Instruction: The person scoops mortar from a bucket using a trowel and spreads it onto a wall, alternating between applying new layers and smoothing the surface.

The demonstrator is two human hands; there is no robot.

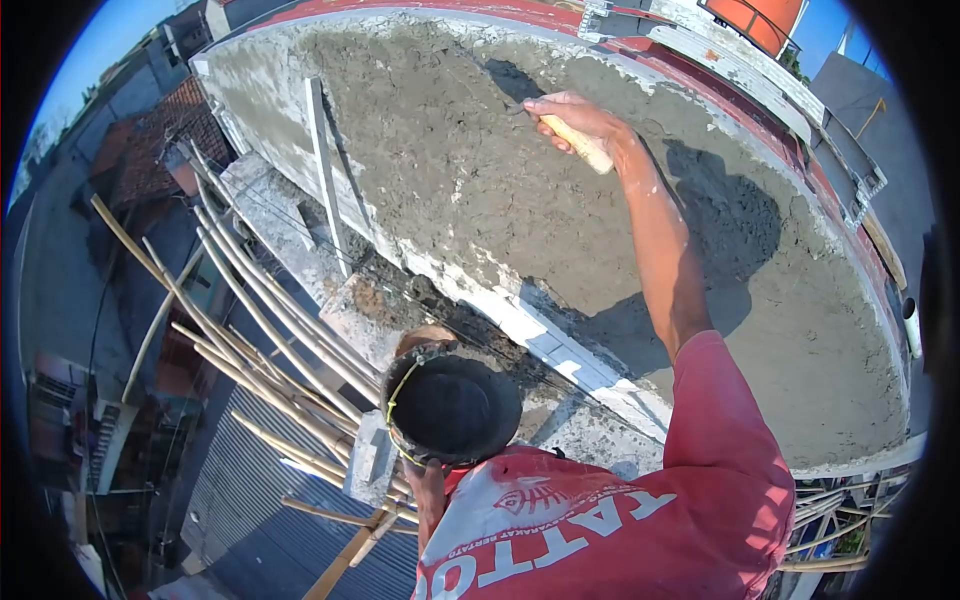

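Note:
My right hand (pixel 578 122) is wrapped round the wooden handle of a trowel (pixel 583 143) high on the wall. The trowel's blade is hard to tell from the wet grey mortar (pixel 430 150) spread over the wall. Near my chest, my left hand (pixel 430 490) grips the near rim of a black bucket (pixel 450 408) with a yellow-green handle; its inside is dark and the contents cannot be made out. Against the wall's left part leans a long straight strip (pixel 325 175).
Bamboo poles (pixel 270 300) stick out at the left, above a corrugated roof (pixel 250 490) far below. A pale ledge (pixel 560 350) runs along the wall's foot. Behind the wall's top edge stand white frames (pixel 730 65) and an orange tank (pixel 760 20).

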